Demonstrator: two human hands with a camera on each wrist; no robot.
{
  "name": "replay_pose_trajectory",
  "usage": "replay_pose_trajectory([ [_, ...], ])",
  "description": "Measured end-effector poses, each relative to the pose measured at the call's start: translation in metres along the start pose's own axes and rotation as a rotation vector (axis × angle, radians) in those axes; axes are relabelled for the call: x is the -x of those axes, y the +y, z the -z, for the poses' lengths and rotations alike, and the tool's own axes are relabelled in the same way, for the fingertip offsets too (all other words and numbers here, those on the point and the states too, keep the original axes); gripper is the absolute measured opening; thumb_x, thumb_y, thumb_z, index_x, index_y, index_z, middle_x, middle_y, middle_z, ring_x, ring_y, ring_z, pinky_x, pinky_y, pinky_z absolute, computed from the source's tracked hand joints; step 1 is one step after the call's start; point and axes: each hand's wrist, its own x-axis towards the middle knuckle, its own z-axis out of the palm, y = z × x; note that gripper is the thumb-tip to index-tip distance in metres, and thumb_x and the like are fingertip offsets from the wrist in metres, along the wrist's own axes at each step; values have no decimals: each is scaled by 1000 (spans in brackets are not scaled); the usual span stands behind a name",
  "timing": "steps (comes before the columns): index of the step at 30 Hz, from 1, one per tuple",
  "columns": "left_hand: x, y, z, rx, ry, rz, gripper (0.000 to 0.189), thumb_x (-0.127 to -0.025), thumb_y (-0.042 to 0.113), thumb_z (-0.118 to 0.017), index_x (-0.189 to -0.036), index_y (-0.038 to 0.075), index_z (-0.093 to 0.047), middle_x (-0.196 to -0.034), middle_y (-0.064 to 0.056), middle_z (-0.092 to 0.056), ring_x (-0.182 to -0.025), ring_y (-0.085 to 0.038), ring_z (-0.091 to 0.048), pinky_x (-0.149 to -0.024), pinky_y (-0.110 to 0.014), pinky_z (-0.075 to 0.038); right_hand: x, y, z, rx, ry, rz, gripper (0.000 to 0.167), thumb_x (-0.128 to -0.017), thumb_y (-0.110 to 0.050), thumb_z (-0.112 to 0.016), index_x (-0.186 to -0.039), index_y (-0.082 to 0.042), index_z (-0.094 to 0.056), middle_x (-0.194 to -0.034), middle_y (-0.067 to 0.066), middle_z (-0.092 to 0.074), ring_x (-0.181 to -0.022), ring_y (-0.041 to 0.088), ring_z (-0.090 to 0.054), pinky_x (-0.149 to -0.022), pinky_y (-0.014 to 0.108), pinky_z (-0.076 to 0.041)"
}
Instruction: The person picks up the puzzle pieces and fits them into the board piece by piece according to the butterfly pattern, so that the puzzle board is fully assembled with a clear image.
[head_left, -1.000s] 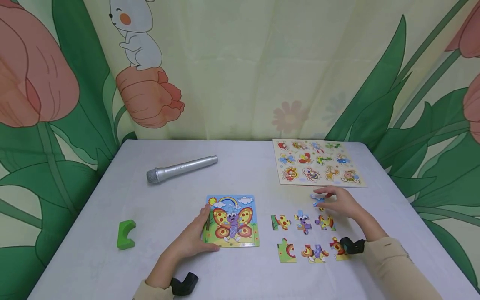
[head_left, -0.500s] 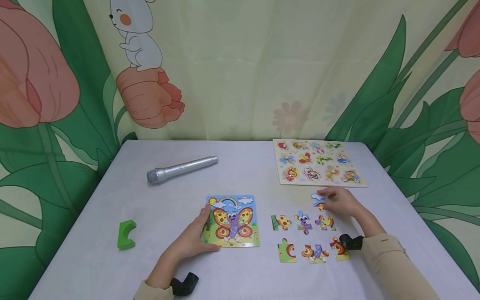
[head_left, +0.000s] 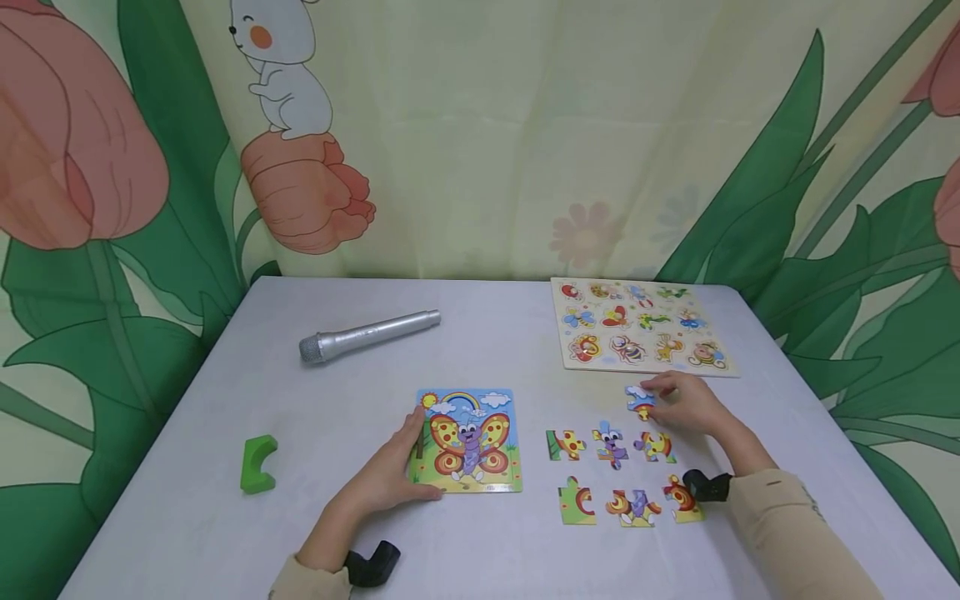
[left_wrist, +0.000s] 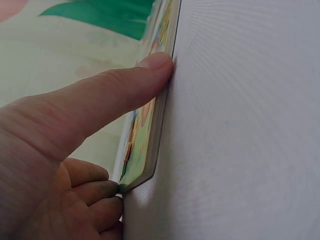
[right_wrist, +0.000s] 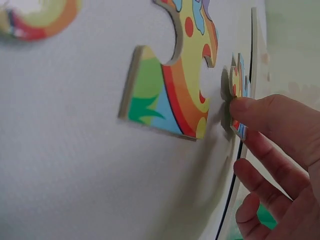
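Note:
In the head view, my left hand rests at the lower left corner of a square butterfly puzzle board, its fingers along the left edge. The left wrist view shows the thumb laid straight against the board's lower edge. My right hand pinches a puzzle piece with clouds and a rainbow, by its right side. Seen from the right wrist, that piece stands slightly off the cloth, with a shadow beside it. Several loose butterfly puzzle pieces lie in two rows below it.
A wooden insect puzzle board lies at the back right. Toward the back left is a silver microphone, and a green arched block sits farther left. White cloth covers the table, which meets a printed curtain behind.
The right hand's fingers have shifted slightly to the right on the cloud piece, so more of it shows. My left hand stays against the board. The head view has shifted a little.

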Motion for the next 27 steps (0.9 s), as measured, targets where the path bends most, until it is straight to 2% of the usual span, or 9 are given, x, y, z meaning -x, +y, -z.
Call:
replay_pose_trajectory([
  [4, 0, 1, 0, 1, -2, 1, 113, -62, 28, -85, -146, 4, -14, -150, -18, -16, -135, -37, -15, -106, -53, -21, -1, -5, 0, -11, 9, 28, 42, -76, -14, -74, -114, 0, -63, -113, 21, -55, -94, 30, -50, -75, 41, -46],
  [17, -1, -1, 0, -7, -3, 0, 112, -63, 28, -84, -146, 4, -13, -150, -17, -15, -136, -34, -14, -107, -51, -20, -12, -40, -11, -66, -8, 194, 39, -74, -14, -75, -110, -1, -66, -109, 17, -56, -101, 35, -51, -86, 53, -43],
  [27, 0, 0, 0, -5, -4, 1, 112, -63, 29, -84, -146, 4, -14, -150, -18, -17, -135, -37, -16, -105, -54, -21, -18, -73, -23, -106, -13, 308, 34, -73, -13, -76, -106, -4, -69, -107, 11, -59, -104, 32, -51, -88, 51, -41],
])
